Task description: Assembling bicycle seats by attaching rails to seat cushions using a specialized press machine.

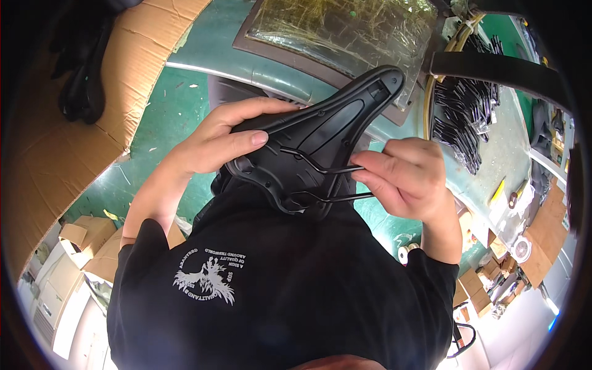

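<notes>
A black bicycle saddle [336,126] is held in front of my chest, underside up, its narrow nose pointing away to the right. My left hand [231,135] grips its wide rear part, thumb on the underside and fingers over the far edge. Closed around the bent black saddle rails [336,170], my right hand [404,176] pinches them with thumb and fingers. Two rods of the rails reach the rear of the saddle. Their other ends are hidden by my right hand.
A plastic-covered board [333,31] lies on the green worktable [216,43] ahead. Several black rods [465,117] are piled at the right, behind a dark curved bar [499,71]. At the left stands a cardboard box [142,55] with dark saddles [83,92]. A yellow-handled tool [498,191] lies at the right.
</notes>
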A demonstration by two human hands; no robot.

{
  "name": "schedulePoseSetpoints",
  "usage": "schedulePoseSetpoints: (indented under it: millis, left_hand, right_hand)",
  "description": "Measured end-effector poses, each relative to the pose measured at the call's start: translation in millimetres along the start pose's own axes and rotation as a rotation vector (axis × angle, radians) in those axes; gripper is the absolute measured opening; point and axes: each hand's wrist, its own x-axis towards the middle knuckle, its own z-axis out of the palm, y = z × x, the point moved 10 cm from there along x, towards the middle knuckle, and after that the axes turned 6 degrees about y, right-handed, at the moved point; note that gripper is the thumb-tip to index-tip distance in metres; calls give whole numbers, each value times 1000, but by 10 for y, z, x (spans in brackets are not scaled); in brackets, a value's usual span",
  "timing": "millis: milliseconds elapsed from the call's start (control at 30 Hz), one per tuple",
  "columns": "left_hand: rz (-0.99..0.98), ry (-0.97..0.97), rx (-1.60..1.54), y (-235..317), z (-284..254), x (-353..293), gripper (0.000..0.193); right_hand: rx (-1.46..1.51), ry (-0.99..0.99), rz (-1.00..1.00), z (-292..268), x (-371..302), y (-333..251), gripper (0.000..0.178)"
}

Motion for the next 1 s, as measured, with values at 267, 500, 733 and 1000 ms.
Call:
schedulePoseSetpoints:
  millis: [267,500,733,1000]
  left_hand:
    - [142,10,39,48,-63,-11,57]
    - [166,49,55,76,-84,-7,57]
    - [232,48,112,145,-77,13,60]
    - [292,0,236,77,-23,22,57]
  right_hand:
    - [-44,0,-45,-61,-44,-92,28]
    - [23,57,15,-81,-96,34,24]
    - [42,47,56,-25,-158,124,25]
    - [19,-16,-83,78,38,-54,26]
